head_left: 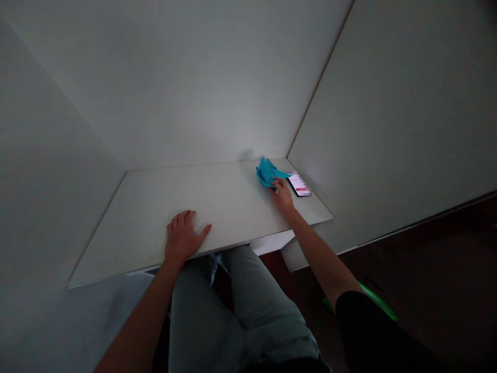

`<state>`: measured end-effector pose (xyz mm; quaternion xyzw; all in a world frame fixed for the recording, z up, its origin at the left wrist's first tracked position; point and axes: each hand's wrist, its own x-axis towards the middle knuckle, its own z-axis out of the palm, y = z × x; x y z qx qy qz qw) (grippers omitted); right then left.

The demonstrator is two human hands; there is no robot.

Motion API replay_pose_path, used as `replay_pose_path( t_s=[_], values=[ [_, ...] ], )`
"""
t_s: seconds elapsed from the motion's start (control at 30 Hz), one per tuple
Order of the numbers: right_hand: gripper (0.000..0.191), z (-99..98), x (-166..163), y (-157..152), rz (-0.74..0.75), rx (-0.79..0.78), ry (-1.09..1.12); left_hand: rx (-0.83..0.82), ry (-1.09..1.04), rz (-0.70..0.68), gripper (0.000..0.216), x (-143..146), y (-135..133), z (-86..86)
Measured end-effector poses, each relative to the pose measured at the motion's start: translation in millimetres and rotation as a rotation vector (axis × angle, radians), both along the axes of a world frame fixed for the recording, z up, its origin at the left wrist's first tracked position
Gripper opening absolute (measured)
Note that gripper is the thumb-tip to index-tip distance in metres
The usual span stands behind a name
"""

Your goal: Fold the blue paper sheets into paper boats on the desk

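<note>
My right hand point(281, 195) is closed on a crumpled blue cloth point(266, 172) near the back right of the white desk top point(225, 202). Loose corners of the cloth stick up, and one reaches right to the edge of a phone point(298, 184). The phone lies flat with its screen lit, just right of my hand. Resting palm down by the front edge of the desk is my left hand point(183, 235), its thumb spread and nothing in it.
White walls stand behind the desk and on both sides, with the right-hand panel point(404, 129) close beside the phone. A drawer front point(274, 242) shows under the desk. Something bright green point(378, 300) is on the dark floor behind my right arm.
</note>
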<state>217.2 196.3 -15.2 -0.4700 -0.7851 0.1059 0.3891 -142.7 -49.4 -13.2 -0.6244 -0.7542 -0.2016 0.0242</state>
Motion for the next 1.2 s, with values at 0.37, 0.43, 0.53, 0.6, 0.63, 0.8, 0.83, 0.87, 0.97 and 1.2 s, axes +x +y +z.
replay_pose_path(
  t_s=[0.37,0.43,0.53,0.6,0.63,0.8,0.83,0.87,0.97,1.2],
  values=[
    [0.019,36.0,-109,35,0.239,0.186,0.155,0.004,-0.015,0.002,0.070,1,-2,0.9],
    [0.020,37.8,-144,36,0.309,0.171,0.228,0.004,-0.022,0.001,0.071,1,-1,1.1],
    [0.028,28.9,-195,32,0.453,0.092,0.346,0.012,-0.043,0.003,0.072,2,-2,1.2],
    [0.040,18.1,-219,28,0.515,-0.005,0.439,0.022,-0.062,0.011,0.074,2,-4,-0.1],
    [0.045,12.7,-227,27,0.533,-0.057,0.478,0.027,-0.076,0.018,0.074,2,-5,-1.5],
    [0.056,-1.8,-235,29,0.564,-0.215,0.484,0.160,-0.268,0.103,0.073,-15,13,-16.2],
    [0.057,-1.9,-235,29,0.575,-0.237,0.472,0.221,-0.333,0.115,0.073,-20,25,-19.1],
    [0.057,-1.5,-234,29,0.590,-0.255,0.467,0.286,-0.399,0.109,0.073,-26,40,-21.3],
    [0.047,0.2,-233,27,0.663,-0.259,0.469,0.440,-0.571,-0.015,0.082,-37,99,-22.6],
    [0.032,-1.3,-233,30,0.771,-0.553,0.502,0.515,-1.001,-0.292,0.081,-51,198,-14.0]
  ],
)
